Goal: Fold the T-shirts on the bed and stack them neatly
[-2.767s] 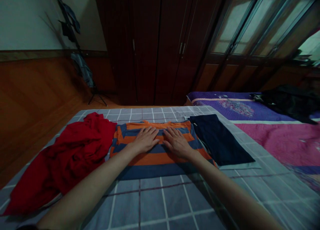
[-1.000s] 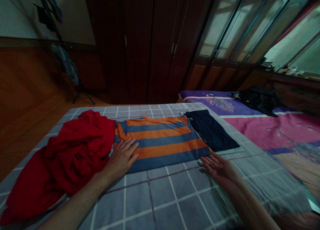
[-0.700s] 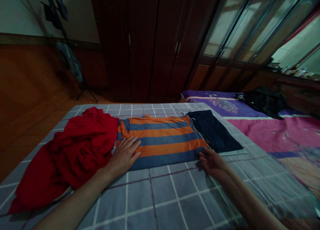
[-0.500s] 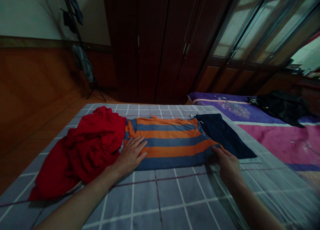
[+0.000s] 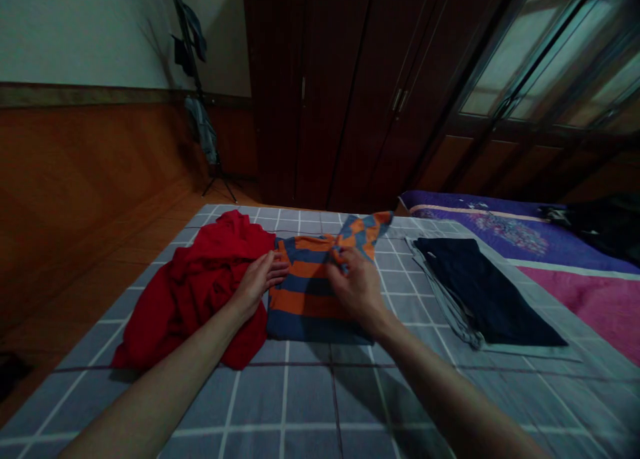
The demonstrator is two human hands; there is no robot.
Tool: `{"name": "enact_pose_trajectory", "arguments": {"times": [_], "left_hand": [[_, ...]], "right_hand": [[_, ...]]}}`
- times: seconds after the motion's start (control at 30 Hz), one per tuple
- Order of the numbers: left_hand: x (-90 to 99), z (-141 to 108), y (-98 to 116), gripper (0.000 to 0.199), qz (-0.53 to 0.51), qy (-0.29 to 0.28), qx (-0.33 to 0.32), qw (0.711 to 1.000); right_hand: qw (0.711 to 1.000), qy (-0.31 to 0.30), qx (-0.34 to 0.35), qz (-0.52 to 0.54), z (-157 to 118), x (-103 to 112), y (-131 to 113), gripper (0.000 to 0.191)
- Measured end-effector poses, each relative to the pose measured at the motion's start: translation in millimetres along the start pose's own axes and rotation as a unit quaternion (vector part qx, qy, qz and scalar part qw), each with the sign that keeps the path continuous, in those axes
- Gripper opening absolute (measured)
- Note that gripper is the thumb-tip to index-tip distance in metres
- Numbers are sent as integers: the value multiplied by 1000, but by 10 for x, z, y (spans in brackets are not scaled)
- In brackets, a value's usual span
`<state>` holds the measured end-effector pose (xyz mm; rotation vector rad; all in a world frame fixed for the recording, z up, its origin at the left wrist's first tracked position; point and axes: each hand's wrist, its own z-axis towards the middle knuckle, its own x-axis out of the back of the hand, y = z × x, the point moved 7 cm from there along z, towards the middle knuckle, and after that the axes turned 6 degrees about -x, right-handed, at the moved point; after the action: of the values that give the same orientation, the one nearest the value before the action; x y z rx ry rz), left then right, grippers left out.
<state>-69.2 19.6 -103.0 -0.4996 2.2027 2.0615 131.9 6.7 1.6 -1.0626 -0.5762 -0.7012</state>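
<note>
An orange and blue striped shirt [image 5: 305, 304] lies on the grey checked bedding, its right part lifted and folded over toward the middle. My right hand [image 5: 356, 282] pinches that part, and a loose flap stands up beyond the fingers. Over the shirt's left edge is my left hand [image 5: 259, 279], fingers apart and holding nothing. Beside it on the left sits a crumpled red cloth [image 5: 200, 289]. To the right, dark navy folded clothing [image 5: 487, 289] rests on a light grey folded garment [image 5: 453, 312].
The checked bedding [image 5: 310, 406] covers the surface in front of me. A purple and pink blanket [image 5: 500, 229] with a black item [image 5: 600, 226] lies at the right. Behind are a dark wardrobe [image 5: 325, 92] and a coat stand [image 5: 193, 52].
My right hand has moved left, bringing the shirt's right side over the middle. My left hand has lifted slightly off the shirt. The view has shifted, and the navy clothing is now apart from the shirt.
</note>
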Motion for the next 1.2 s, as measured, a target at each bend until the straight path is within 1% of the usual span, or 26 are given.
{"name": "enact_pose_trajectory", "arguments": {"times": [0.07, 0.1, 0.17, 0.23, 0.3, 0.4, 0.5, 0.57, 0.63, 0.7, 0.73, 0.77, 0.83, 0.9, 0.97, 1.07, 1.13, 1.2], "left_hand": [[-12, 0, -21, 49, -43, -8, 30, 999], [-26, 0, -21, 48, -53, -13, 32, 998], [-48, 2, -4, 45, -56, -16, 12, 998], [-47, 5, -3, 43, -45, -10, -9, 999], [-23, 10, -31, 55, -20, -1, -15, 1000], [9, 32, -78, 73, 28, -4, -22, 999], [16, 64, -110, 79, 50, -20, -37, 998], [12, 81, -123, 81, 54, -30, -49, 997], [5, 93, -129, 81, 61, -38, -62, 995], [7, 99, -130, 80, 74, -37, -72, 994], [9, 100, -128, 79, 80, -33, -76, 993], [6, 99, -125, 79, 85, -31, -77, 993], [-19, 87, -112, 80, 84, -29, -76, 993], [-81, 62, -90, 84, 66, -38, -74, 994], [-167, 31, -63, 88, 41, -54, -73, 995], [-262, 9, -28, 90, 28, -77, -88, 993], [-234, 34, -28, 85, 59, -60, -99, 992], [-142, 77, -51, 80, 115, -23, -101, 988]], "right_hand": [[990, -82, 93, -68, -211, -427, -388, 14], [979, -127, 131, -95, -348, -630, -513, 13], [956, -185, 185, -130, -598, -919, -636, 12], [947, -197, 208, -142, -742, -1036, -649, 11], [948, -184, 214, -144, -788, -1030, -620, 9], [948, -176, 219, -150, -814, -957, -585, 8], [948, -193, 219, -130, -847, -885, -549, 6], [956, -191, 200, -94, -791, -800, -472, 8], [973, -155, 157, -64, -606, -664, -315, 13], [988, -96, 82, -87, -308, -510, -55, 19], [990, -69, 39, -113, -144, -442, 94, 23], [989, -46, -1, -143, 17, -387, 244, 26], [980, -17, -60, -189, 298, -327, 507, 31], [974, -9, -87, -210, 497, -339, 711, 33], [969, -12, -105, -224, 605, -382, 888, 28], [963, -11, -127, -238, 639, -404, 1099, 25], [962, -6, -127, -244, 624, -381, 1159, 26], [963, -3, -108, -246, 607, -364, 1127, 30]]}}
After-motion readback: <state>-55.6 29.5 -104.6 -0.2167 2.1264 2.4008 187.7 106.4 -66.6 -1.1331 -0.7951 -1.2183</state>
